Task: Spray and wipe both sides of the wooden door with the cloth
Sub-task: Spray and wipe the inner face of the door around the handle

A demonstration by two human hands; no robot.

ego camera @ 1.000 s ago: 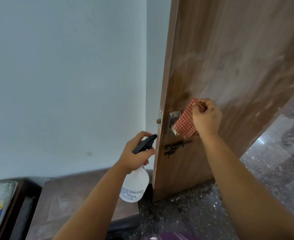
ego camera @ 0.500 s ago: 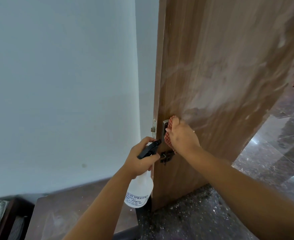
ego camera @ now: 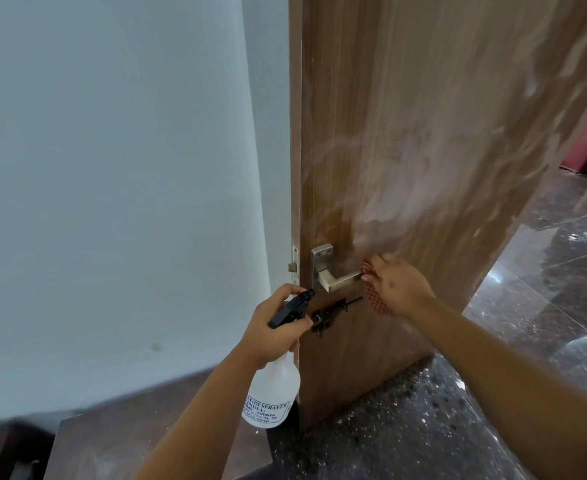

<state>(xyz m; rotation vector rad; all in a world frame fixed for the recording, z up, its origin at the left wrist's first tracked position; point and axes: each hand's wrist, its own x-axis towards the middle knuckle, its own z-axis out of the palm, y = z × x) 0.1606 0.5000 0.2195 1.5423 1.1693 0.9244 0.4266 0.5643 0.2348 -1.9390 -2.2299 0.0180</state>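
Your right hand is pressing the cloth against the door, just right of the handle. The fingers are curling round the bunched red-checked fabric, which is showing along the left and lower edge of the hand; the fingertips themselves are lying against the wood and the far end of the lever. The cloth is touching the lever's tip and hanging a little below it.

Your left hand is gripping the neck of the sprayer, fingers wrapping tightly round the black trigger head, whose nozzle is pointing toward the door edge, close to the handle plate. The clear bottle is hanging below your fist, tilting slightly, its printed label facing you.

The door is standing open, its edge facing you, with the latch plate showing on that edge. Pale, streaky smears are covering much of the wood above and to the right of the handle. A black bolt is sitting on the door face just below the lever, between your two hands.

A pale wall is filling the left side. A dark speckled floor is running under the door, and a brown cabinet top is lying at lower left.
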